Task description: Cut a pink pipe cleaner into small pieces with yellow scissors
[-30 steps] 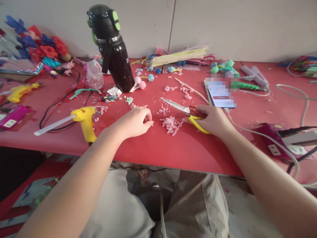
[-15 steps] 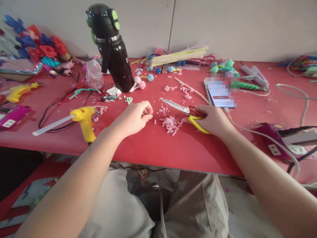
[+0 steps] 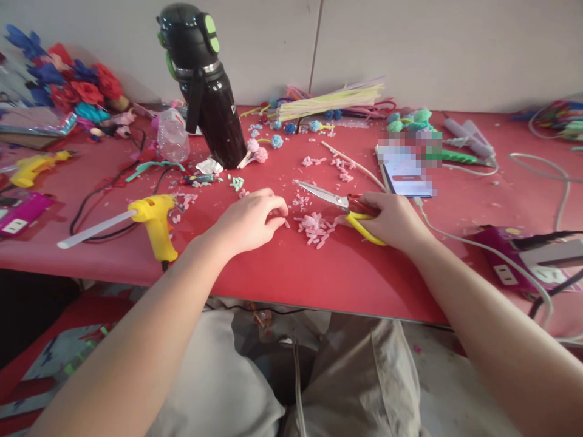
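My right hand [image 3: 392,220] is closed round the red and yellow handles of a pair of scissors [image 3: 325,194], whose blades point left over the table. Just below the blades lies a small heap of cut pink fuzzy pieces [image 3: 315,229], with finer pink bits [image 3: 300,202] above it. My left hand [image 3: 252,221] rests low over the red table left of the heap, its fingers curled with a small gap between thumb and forefinger. A single pink piece [image 3: 286,223] lies at the thumb's tip. Part of the left hand's fingers is hidden behind its back.
A black bottle [image 3: 212,97] stands at the back left. A yellow glue gun [image 3: 155,221] lies near my left forearm. A phone [image 3: 405,173] with a cable is beyond my right hand, and a purple power strip [image 3: 505,261] sits at right. Pale yellow pipe cleaners [image 3: 332,103] lie along the wall.
My left hand has shifted slightly right and down, bringing its fingertips to the lone pink piece. More pink bits show behind it. The right hand and scissors stay still.
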Tool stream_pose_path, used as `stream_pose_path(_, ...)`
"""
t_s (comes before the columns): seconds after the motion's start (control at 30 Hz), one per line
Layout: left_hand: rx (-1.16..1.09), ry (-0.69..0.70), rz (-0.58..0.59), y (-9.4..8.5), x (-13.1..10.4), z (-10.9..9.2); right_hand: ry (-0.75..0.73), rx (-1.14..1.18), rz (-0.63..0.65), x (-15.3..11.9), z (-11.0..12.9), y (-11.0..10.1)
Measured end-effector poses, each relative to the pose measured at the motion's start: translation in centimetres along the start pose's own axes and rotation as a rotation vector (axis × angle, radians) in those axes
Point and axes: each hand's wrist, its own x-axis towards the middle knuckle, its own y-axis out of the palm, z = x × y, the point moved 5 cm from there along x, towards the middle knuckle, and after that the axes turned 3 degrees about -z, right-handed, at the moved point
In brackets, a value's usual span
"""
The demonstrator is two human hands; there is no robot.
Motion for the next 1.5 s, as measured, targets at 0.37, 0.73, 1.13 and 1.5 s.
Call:
stream_pose_path(0.37,0.015,0.011,-0.007,1.1,0.8,-0.3,-0.004,-0.011,-0.012,0.1,0.4,-0.1)
stream_pose_path(0.73,-0.399,-0.062,-0.332,-0.3,1.3,1.4,0.017,-0.021,-0.003,-0.2,0.3,-0.3)
stream_pose_path(1.13,-0.515,-0.098,-0.371,-0.3,1.7,1.9,0.048,0.021,0.006,-0.3,0.9,-0.5)
stream_pose_path(1.5,-0.742,-0.222,-0.342,0.2,2.1,1.3,0.029,0.027,0.011,-0.4,0.7,-0.4)
